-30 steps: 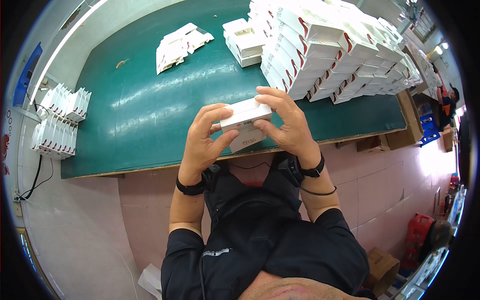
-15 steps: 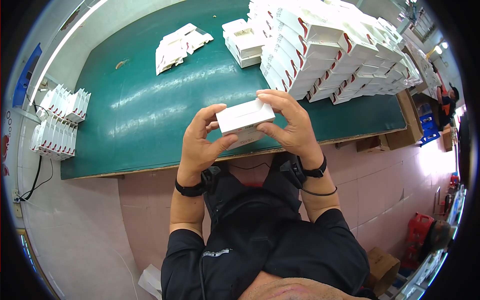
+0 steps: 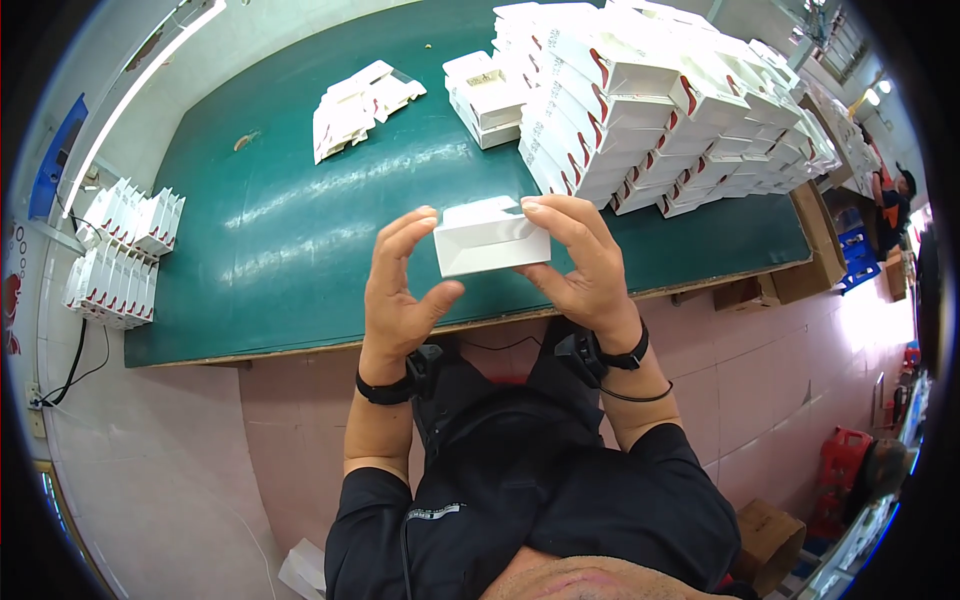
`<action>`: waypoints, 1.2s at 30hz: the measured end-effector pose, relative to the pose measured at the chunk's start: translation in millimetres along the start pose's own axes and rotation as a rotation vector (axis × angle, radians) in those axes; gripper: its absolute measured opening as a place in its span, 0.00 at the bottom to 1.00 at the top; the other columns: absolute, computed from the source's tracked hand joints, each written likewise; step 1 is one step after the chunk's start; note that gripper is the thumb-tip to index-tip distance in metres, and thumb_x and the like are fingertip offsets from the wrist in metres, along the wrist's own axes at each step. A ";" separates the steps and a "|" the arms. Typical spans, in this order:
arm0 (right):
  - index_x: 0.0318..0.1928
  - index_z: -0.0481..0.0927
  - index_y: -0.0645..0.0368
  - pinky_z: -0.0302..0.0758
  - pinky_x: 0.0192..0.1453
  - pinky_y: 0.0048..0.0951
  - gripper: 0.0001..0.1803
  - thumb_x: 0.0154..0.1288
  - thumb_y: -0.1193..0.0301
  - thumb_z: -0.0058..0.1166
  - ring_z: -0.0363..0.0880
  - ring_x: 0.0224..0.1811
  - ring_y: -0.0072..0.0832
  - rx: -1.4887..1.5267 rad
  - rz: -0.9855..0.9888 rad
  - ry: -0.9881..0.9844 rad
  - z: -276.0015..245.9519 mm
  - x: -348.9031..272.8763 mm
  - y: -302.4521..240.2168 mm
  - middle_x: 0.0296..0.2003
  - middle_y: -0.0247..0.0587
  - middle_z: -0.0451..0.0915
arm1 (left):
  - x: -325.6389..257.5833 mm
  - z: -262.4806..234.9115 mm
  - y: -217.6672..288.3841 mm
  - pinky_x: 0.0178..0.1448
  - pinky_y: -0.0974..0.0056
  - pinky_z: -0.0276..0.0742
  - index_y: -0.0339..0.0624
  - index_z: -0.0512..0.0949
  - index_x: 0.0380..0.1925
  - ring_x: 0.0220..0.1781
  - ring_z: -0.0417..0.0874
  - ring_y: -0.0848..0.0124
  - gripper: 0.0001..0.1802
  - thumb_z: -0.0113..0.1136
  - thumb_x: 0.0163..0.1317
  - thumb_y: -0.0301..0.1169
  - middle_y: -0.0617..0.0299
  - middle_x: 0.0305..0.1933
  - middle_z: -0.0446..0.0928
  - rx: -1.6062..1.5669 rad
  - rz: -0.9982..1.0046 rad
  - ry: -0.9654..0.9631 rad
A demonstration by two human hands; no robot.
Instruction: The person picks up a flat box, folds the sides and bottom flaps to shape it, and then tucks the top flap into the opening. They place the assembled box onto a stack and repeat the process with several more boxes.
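Observation:
A small white carton (image 3: 492, 245) is held up over the front edge of the green table. My right hand (image 3: 585, 255) grips its right end, thumb underneath and fingers on the top corner. At the carton's left end my left hand (image 3: 400, 285) is open, thumb and fingers spread. Its fingertips are close to the carton's upper left corner; whether they touch it I cannot tell. A plain white side of the carton is turned toward me, and its far side is hidden.
A large stack of white cartons (image 3: 620, 110) with red marks fills the table's right side. Flattened white cartons (image 3: 365, 105) lie at the back of the green table (image 3: 290, 260), with open trays (image 3: 485, 100) beside the stack. More cartons (image 3: 115, 275) stand at left.
The carton has tipped, so its printed side no longer shows. My left thumb has come off it and the left fingers have spread. The right hand keeps its grip.

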State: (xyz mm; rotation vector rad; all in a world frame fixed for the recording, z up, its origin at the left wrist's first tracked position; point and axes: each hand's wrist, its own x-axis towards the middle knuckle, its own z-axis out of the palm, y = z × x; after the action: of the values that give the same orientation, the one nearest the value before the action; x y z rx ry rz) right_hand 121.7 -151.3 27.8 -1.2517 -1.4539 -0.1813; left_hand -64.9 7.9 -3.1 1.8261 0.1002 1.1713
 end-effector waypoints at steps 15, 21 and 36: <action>0.58 0.84 0.58 0.85 0.63 0.41 0.31 0.51 0.89 0.68 0.83 0.64 0.48 -0.216 -0.199 -0.046 27.4 -21.4 29.4 0.57 0.46 0.79 | -1.4 0.1 -30.5 0.52 0.62 0.82 0.44 0.73 0.54 0.50 0.84 0.72 0.23 0.61 0.77 0.52 0.62 0.49 0.82 -0.686 -0.856 0.057; 0.58 0.84 0.58 0.81 0.68 0.45 0.29 0.53 0.87 0.69 0.79 0.68 0.50 -0.269 -0.100 -0.075 22.8 -33.4 37.6 0.63 0.48 0.78 | 9.3 -4.1 -50.1 0.51 0.61 0.82 0.47 0.73 0.52 0.47 0.83 0.73 0.16 0.65 0.75 0.41 0.63 0.49 0.82 -0.579 -0.887 0.049; 0.51 0.85 0.62 0.78 0.66 0.44 0.19 0.59 0.72 0.71 0.83 0.60 0.49 -0.226 0.347 -0.227 13.9 -96.8 79.3 0.55 0.49 0.86 | 143.5 2.6 -160.8 0.55 0.57 0.83 0.45 0.74 0.53 0.52 0.81 0.65 0.17 0.68 0.72 0.37 0.60 0.53 0.79 -0.405 -0.784 0.189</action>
State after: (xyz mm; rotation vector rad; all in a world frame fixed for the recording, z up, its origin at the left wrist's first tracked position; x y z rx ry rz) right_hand 151.1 -163.7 -94.0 -1.7341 -1.4071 0.0344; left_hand 76.5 169.1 -24.7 1.1382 0.5872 0.7201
